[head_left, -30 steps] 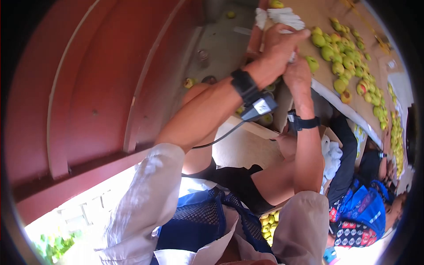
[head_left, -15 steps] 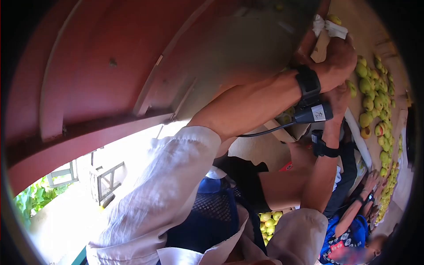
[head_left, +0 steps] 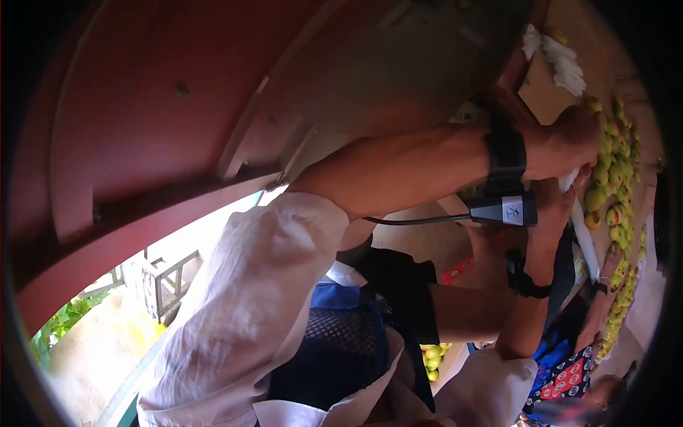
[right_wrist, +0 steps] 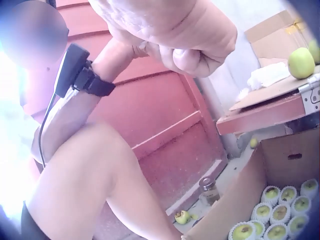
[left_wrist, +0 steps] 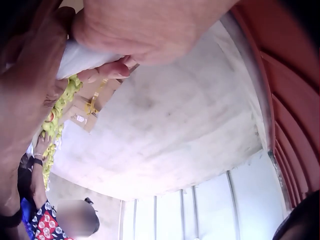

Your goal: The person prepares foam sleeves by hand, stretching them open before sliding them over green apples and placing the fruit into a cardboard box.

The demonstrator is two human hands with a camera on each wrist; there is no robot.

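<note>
Both hands have dropped from the white foam nets (head_left: 562,60) toward the apples (head_left: 605,171). Left hand (head_left: 569,139) and right hand (head_left: 551,203) now pinch one white net (left_wrist: 82,56) between curled fingers, wrapping likely underway.

Green-yellow apples (head_left: 610,171), white wrapper (left_wrist: 82,56), red wall (right_wrist: 165,100), brown carton (right_wrist: 280,165).

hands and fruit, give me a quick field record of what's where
left hand: curled round a white wrapper beside the fruit pile
right hand: just under the left, fingers closed on the same white wrapper
fruit pile: green-yellow fruit spread on the table
spare wrappers: white heap on the table's far end
cardboard box: below the table edge, holding fruit in white foam nets
glass jar: on the floor by the red wall
other person: patterned sleeve reaching to the fruit
</note>
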